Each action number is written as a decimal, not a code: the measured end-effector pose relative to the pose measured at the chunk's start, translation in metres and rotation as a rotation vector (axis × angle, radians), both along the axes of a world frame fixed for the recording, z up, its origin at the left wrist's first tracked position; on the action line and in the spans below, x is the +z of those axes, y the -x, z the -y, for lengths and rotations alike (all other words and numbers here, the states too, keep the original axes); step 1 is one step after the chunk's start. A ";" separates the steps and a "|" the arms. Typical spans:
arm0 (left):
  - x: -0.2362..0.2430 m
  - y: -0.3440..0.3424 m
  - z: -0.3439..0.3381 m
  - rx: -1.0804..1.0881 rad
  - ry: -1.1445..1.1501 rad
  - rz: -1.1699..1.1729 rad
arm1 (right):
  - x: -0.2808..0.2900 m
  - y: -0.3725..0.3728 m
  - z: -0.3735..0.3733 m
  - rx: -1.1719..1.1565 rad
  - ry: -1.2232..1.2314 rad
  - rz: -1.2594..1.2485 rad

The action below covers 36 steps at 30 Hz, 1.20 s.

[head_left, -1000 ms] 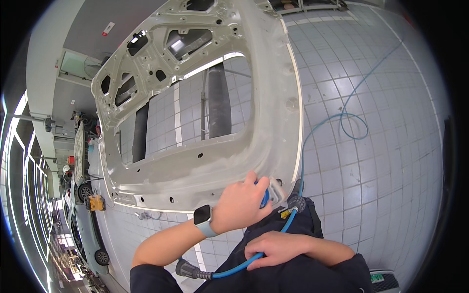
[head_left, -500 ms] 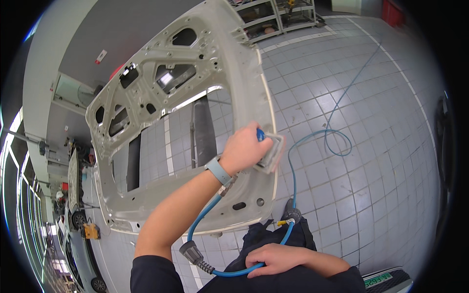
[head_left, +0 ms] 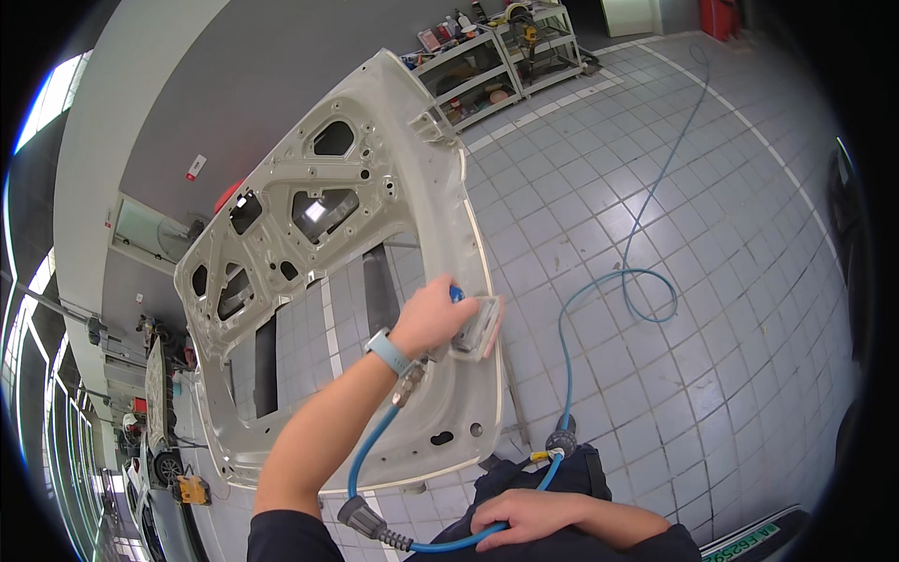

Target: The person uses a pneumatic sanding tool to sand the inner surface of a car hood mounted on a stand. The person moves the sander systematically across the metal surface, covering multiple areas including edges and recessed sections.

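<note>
My left hand [head_left: 431,314], wearing a watch, is closed around a blue-handled sanding tool [head_left: 476,328] with a rectangular pad, on the right border of a pale grey-beige car body panel [head_left: 449,412] with many cutouts. A metal fitting [head_left: 408,382] joins the tool to a blue hose [head_left: 373,438], which loops down past a grey connector [head_left: 359,515]. My right hand [head_left: 524,515] is closed on that hose in front of my dark clothing, its fingertips partly hidden.
A thin hose [head_left: 569,356] snakes across the tiled floor [head_left: 749,328]. A metal shelf cart [head_left: 520,51] with cans and tools stands at the back, near a red bin [head_left: 719,19]. A car [head_left: 169,487] and yellow machine [head_left: 192,489] are at the left, a licence plate [head_left: 740,539] at lower right.
My left hand and the tool moved from the panel's near lower corner up along its right border. The view has tilted up, showing more of the shelves. My right hand stays on the hose.
</note>
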<state>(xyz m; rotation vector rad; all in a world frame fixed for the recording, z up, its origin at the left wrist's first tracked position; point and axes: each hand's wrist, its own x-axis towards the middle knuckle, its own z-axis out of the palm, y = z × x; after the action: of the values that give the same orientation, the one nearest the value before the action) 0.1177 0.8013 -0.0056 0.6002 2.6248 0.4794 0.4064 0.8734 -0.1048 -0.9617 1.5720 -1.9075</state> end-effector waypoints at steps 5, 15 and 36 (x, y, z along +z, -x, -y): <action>-0.008 0.000 0.005 -0.058 0.032 -0.034 | -0.006 0.004 0.004 -0.027 0.081 0.003; 0.011 -0.049 0.036 -0.275 0.033 -0.225 | -0.010 0.009 0.010 0.006 -0.030 -0.012; 0.003 0.017 -0.005 -0.739 0.385 -0.533 | 0.037 0.043 0.068 -0.244 0.029 -0.041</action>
<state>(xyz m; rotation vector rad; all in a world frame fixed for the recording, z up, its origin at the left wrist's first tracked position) 0.1008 0.8067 -0.0022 1.6231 2.5602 -0.4579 0.3636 0.8053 -0.0674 -0.8585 1.7589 -2.0903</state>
